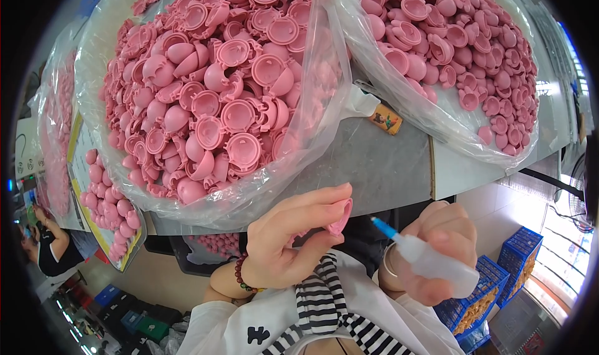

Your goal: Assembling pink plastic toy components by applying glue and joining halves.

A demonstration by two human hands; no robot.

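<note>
The left hand (288, 239), thumb and fingers closed together, pinches a pink half-shell (340, 219) on the near side of the bench (380, 167). Probably light, stiff and smooth, the piece is best held by its rim. The right hand (450, 232) wraps a translucent dropper bottle (429, 261), likely soft-walled, suited to a mid-body grip. Beyond, at far left, similar shells (237, 114) fill a plastic bag (90, 49).

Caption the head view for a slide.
Left hand holding a pink piece, right hand a blue-tipped bottle, near bags of pink parts.
</note>
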